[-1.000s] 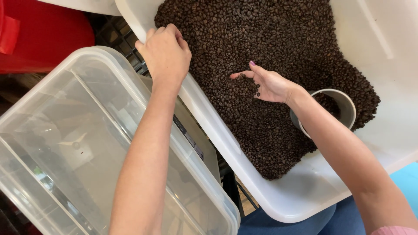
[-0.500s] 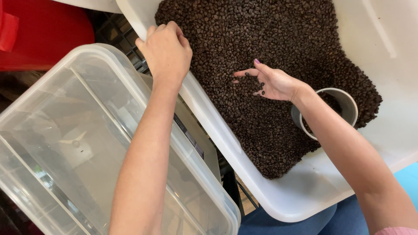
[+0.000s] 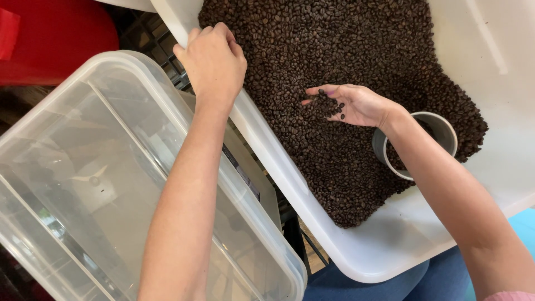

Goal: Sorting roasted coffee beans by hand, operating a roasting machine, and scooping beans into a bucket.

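Note:
A big white tub (image 3: 384, 251) on my lap holds a heap of dark roasted coffee beans (image 3: 334, 61). My left hand (image 3: 212, 58) is closed over the tub's left rim, gripping it. My right hand (image 3: 351, 105) lies palm up on the beans, cupped, with a small scoop of beans resting in it and fingers slightly apart. Just behind that wrist a grey cup (image 3: 440, 134) sits sunk in the beans, partly hidden by my forearm.
A clear plastic bin (image 3: 67, 184) stands at the lower left, close against the tub. A red container (image 3: 61, 39) is at the top left. Dark crate-like grating (image 3: 159, 36) shows between them. My blue-clad legs (image 3: 401, 281) are below the tub.
My right hand has turned palm up and gathered a few beans, shifting slightly right. The left hand has stayed on the rim.

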